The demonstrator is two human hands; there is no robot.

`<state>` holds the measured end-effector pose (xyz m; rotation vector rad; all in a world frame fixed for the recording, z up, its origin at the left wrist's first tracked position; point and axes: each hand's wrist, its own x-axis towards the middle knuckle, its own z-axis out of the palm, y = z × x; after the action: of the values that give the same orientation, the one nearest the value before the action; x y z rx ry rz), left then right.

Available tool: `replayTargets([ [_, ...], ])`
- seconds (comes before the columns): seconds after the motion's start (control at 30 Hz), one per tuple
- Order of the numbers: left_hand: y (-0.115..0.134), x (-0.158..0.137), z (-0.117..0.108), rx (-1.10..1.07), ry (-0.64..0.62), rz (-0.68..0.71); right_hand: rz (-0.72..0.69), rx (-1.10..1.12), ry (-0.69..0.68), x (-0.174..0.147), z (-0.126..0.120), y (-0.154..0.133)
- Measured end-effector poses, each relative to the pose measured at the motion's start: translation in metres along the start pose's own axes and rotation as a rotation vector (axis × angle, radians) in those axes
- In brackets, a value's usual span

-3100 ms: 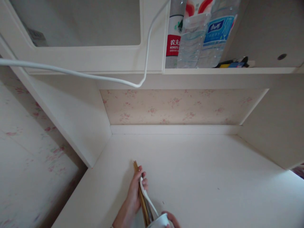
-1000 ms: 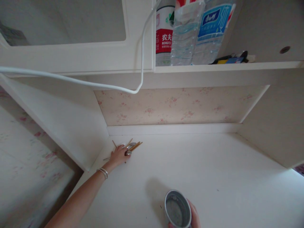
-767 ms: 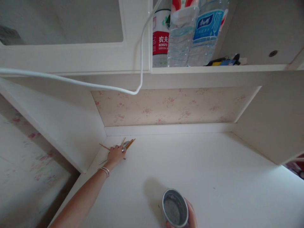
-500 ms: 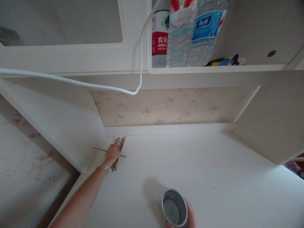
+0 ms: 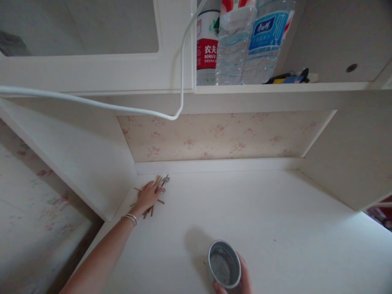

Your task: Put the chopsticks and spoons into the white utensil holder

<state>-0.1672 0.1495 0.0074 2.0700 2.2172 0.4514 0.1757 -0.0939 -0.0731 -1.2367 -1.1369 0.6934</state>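
Observation:
At the back left of the white surface, my left hand (image 5: 147, 197) reaches down over a loose pile of wooden chopsticks (image 5: 152, 210). Its fingers and thumb close around some metal spoons (image 5: 165, 179), whose bowls poke out on the right of the hand. The palm covers part of the pile, so how many utensils it grips is hidden. Near the front, my right hand (image 5: 246, 277) is wrapped around the side of a round metal cup (image 5: 221, 265). The cup is tilted so its open mouth faces me, and I see nothing inside but its grey bottom.
Overhead, a shelf (image 5: 275, 87) carries several plastic water bottles (image 5: 234, 53) and small dark items. A white cable (image 5: 122, 108) hangs across the upper left. Side panels (image 5: 346, 155) and floral wallpaper (image 5: 226, 134) enclose the white surface (image 5: 245, 212).
My left hand has shifted slightly right and turned, and more spoon bowls now show beside it. The chopsticks under it have moved a little. My right hand and the cup have barely moved.

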Motion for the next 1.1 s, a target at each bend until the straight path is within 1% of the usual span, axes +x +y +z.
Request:
replayTargets([
  [0.1, 0.002, -0.015, -0.001, -0.036, 0.077, -0.017, 0.022, 0.034, -0.003, -0.001, 0.000, 0.001],
  [0.17, 0.005, -0.038, 0.001, -0.059, 0.117, -0.011, 0.045, 0.034, -0.016, -0.002, -0.001, 0.001],
  [0.23, 0.010, -0.073, 0.008, -0.090, 0.144, 0.003, 0.074, 0.029, -0.022, -0.003, -0.002, 0.000],
  [0.27, 0.012, -0.094, 0.013, -0.112, 0.155, 0.014, 0.088, 0.022, -0.022, -0.003, -0.002, -0.001],
  [0.3, 0.015, -0.116, 0.019, -0.178, 0.202, 0.033, 0.099, 0.008, -0.019, -0.001, -0.002, -0.003],
  [0.33, 0.016, -0.139, 0.025, -0.230, 0.214, 0.049, 0.106, -0.012, -0.018, 0.002, -0.001, -0.007],
  [0.37, 0.017, -0.162, 0.031, -0.263, 0.225, 0.034, 0.111, -0.036, -0.033, 0.007, 0.002, -0.012],
  [0.43, 0.018, -0.203, 0.042, -0.283, 0.237, 0.005, 0.110, -0.090, -0.102, 0.024, 0.011, -0.024],
  [0.47, 0.017, -0.220, 0.046, -0.264, 0.252, -0.007, 0.106, -0.111, -0.159, 0.036, 0.018, -0.032],
  [0.53, 0.015, -0.245, 0.050, -0.201, 0.283, 0.001, 0.071, -0.126, -0.226, 0.065, 0.039, -0.047],
  [0.6, 0.015, -0.257, 0.049, -0.112, 0.295, 0.048, 0.050, -0.088, -0.287, 0.098, 0.068, -0.058],
  [0.67, 0.016, -0.261, 0.047, -0.022, 0.291, 0.108, 0.019, -0.049, -0.345, 0.129, 0.101, -0.063],
  [0.73, 0.019, -0.259, 0.045, 0.039, 0.285, 0.143, 0.014, -0.058, -0.403, 0.156, 0.133, -0.062],
  [0.83, 0.021, -0.255, 0.044, 0.062, 0.298, 0.156, -0.001, -0.103, -0.417, 0.184, 0.173, -0.055],
  [0.9, 0.020, -0.254, 0.045, 0.047, 0.317, 0.158, -0.026, -0.130, -0.418, 0.197, 0.193, -0.050],
  [0.97, 0.020, -0.253, 0.045, 0.033, 0.327, 0.154, -0.053, -0.156, -0.417, 0.206, 0.207, -0.047],
  [1.1, 0.020, -0.252, 0.045, 0.032, 0.339, 0.141, -0.099, -0.192, -0.411, 0.218, 0.222, -0.040],
])
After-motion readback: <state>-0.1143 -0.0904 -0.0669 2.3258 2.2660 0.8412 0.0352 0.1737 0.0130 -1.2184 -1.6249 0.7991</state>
